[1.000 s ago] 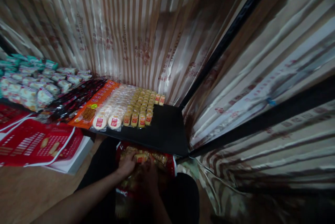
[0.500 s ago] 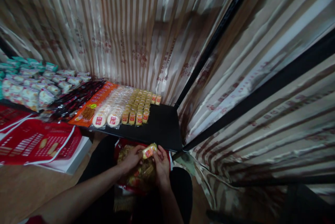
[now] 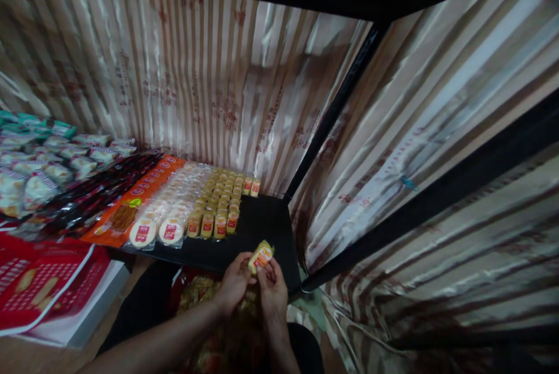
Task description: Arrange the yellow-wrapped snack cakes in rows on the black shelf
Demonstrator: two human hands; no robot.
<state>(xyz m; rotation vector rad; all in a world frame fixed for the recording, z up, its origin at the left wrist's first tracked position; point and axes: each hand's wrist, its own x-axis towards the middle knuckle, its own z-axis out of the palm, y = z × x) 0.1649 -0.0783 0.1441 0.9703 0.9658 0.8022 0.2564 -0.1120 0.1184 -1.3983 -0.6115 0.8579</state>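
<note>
Between my two hands is a small yellow wrapped snack cake (image 3: 261,257) with a red and white label, tilted upward. My left hand (image 3: 236,283) pinches its left end, and my right hand (image 3: 273,289) grips its lower right side with the thumb on the label. Below my hands, a red bag (image 3: 179,283) in my lap holds many similar yellow packets, partly hidden by my forearms. Ahead on the black shelf (image 3: 266,222), rows of the same yellow snack cakes (image 3: 213,202) stand lined up.
Left of the yellow rows lie round white wrapped crackers (image 3: 171,230), an orange snack packet (image 3: 126,211), dark packets (image 3: 94,187) and white-and-green packets (image 3: 56,152). A red basket-print bag (image 3: 43,281) sits at lower left. A black post (image 3: 332,112) and striped curtain (image 3: 209,71) bound the shelf.
Both hands have lifted the snack cake away from the bag toward the shelf's front edge, turning it more upright. The view has tipped upward, so the shelf appears lower.
</note>
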